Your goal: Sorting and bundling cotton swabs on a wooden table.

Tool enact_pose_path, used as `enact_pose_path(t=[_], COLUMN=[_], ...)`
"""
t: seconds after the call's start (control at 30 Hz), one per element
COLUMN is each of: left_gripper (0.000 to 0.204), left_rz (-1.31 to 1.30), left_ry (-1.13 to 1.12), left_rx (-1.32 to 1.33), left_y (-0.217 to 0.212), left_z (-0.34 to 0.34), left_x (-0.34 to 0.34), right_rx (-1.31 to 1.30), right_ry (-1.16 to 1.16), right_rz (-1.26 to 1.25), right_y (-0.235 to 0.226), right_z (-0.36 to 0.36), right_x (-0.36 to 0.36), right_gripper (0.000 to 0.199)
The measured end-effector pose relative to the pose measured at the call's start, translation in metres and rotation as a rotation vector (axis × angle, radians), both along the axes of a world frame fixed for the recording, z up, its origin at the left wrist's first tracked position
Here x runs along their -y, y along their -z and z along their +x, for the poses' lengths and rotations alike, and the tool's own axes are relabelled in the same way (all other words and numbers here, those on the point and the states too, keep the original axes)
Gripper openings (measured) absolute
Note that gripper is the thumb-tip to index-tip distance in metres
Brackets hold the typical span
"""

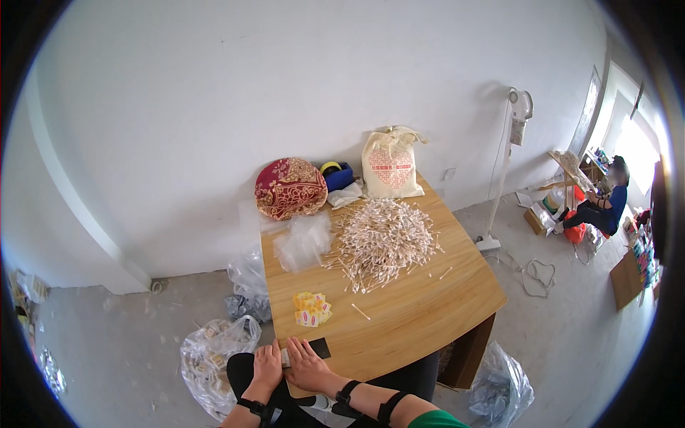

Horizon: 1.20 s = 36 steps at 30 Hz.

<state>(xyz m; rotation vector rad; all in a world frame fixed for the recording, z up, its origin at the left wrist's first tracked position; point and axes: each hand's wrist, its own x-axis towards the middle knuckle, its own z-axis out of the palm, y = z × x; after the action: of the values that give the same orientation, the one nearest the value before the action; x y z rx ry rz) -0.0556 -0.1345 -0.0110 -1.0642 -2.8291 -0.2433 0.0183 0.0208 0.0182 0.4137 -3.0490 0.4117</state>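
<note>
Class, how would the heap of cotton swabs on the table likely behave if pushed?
The heap would probably slump and scatter, being loosely piled. A stray swab nearby has a slim stick, suggesting each is light.

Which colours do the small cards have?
The small cards are mainly yellow and white; head view.

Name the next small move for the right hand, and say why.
Probably lift the right hand off the dark flat piece at the near edge of the table: it seems partly covered, and the loose yellow-and-white slips lie just beyond, closer than the cotton swab pile.
</note>
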Motion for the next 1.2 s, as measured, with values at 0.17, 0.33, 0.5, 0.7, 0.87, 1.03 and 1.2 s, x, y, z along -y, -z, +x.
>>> enact_pose_path(t=[0.17, 0.33, 0.5, 0.7, 0.87, 1.03, 1.2], left_gripper=[0.047, 0.046, 0.043, 0.053, 0.063, 0.063, 0.062], left_rz=[0.004, -0.018, 0.009, 0.115, 0.386, 0.603, 0.661], left_ry=[-0.024, -0.076, -0.128, -0.083, 0.064, 0.131, 0.179], left_rx=[0.048, 0.013, -0.057, 0.052, 0.211, 0.342, 0.321], left_y=[-0.011, -0.015, -0.040, -0.074, -0.077, -0.102, -0.112], left_z=[0.000, -0.002, 0.023, 0.055, 0.065, 0.069, 0.075], left_x=[0.018, 0.054, 0.072, 0.032, -0.031, -0.094, -0.109], right_rx=[-0.022, -0.057, 0.014, -0.076, -0.161, -0.347, -0.471], right_ry=[-0.053, -0.066, -0.111, -0.070, 0.046, 0.295, 0.324], right_rz=[0.008, -0.153, -0.265, -0.328, -0.423, -0.693, -0.675], right_y=[0.000, 0.001, -0.018, -0.041, -0.073, -0.104, -0.108], right_z=[-0.006, -0.011, 0.002, 0.037, 0.062, 0.083, 0.090], right_x=[0.013, 0.045, 0.065, 0.028, -0.037, -0.075, -0.077], right_gripper=[0.077, 0.079, 0.081, 0.079, 0.071, 0.041, 0.024])
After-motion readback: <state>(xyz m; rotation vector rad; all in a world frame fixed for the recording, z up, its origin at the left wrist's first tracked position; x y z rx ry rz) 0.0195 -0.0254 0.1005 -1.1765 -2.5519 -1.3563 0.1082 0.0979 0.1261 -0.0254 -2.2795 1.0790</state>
